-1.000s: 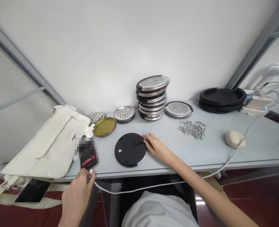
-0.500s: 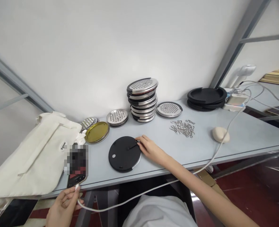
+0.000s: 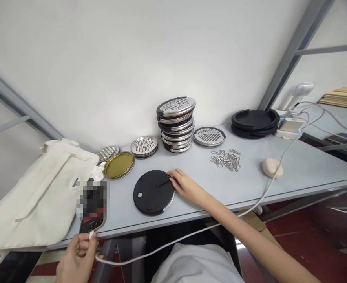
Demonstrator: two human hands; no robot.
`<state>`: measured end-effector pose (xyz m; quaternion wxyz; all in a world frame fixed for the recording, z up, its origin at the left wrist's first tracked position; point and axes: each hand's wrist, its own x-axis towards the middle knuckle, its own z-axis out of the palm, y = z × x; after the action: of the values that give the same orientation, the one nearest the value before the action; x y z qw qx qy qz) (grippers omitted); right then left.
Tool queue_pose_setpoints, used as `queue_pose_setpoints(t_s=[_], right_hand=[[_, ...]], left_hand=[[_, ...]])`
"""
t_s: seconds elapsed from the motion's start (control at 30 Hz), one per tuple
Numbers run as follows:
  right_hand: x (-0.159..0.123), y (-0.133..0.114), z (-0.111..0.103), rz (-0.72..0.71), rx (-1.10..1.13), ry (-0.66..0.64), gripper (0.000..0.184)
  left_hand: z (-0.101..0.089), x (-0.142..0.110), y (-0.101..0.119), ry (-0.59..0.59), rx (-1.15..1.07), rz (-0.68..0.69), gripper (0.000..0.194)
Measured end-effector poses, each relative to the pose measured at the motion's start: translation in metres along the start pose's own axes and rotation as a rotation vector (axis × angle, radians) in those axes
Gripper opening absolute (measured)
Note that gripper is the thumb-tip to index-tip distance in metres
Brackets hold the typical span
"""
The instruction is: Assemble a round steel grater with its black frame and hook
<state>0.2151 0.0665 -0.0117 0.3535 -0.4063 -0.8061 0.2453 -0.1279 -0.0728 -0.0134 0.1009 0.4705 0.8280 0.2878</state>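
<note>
At the table's front left edge, my left hand (image 3: 77,255) pinches the white plug of a charging cable (image 3: 138,257) at the bottom end of a phone (image 3: 92,220). Whether the plug sits in the phone I cannot tell. The phone lies flat, its screen partly blurred out. My right hand (image 3: 185,184) is closed on a small metal clip (image 3: 169,175) at the upper right edge of a round black disc (image 3: 152,196). This disc lies flat, with a pale round spot, a dark strap-like piece near the clip and a silver rim showing below right.
Behind stand a tall stack of grater discs (image 3: 178,129), gold lids (image 3: 119,165), perforated metal discs (image 3: 144,146) and black trays (image 3: 255,122). Loose metal clips (image 3: 226,160) lie right of centre, near a beige rounded object (image 3: 272,168). A cream bag (image 3: 44,196) slumps at left.
The view has swung to the right. My left hand has drawn back slightly at the phone's lower end and now pinches the cable plug. My right hand stays at the disc's edge.
</note>
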Motion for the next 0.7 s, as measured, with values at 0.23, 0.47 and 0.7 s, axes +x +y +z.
queue_pose_setpoints(t_s=[0.23, 0.47, 0.7], right_hand=[[-0.001, -0.001, -0.001, 0.001, -0.001, 0.003, 0.025], [0.0, -0.003, -0.001, 0.005, -0.009, -0.001, 0.024], [-0.001, 0.0, 0.0, -0.009, -0.011, 0.006, 0.026]], left_hand=[[-0.011, -0.004, 0.011, -0.029, 0.058, -0.049, 0.038], [-0.012, -0.002, 0.009, -0.039, 0.076, -0.096, 0.038], [-0.001, 0.001, -0.003, -0.097, -0.227, -0.117, 0.05]])
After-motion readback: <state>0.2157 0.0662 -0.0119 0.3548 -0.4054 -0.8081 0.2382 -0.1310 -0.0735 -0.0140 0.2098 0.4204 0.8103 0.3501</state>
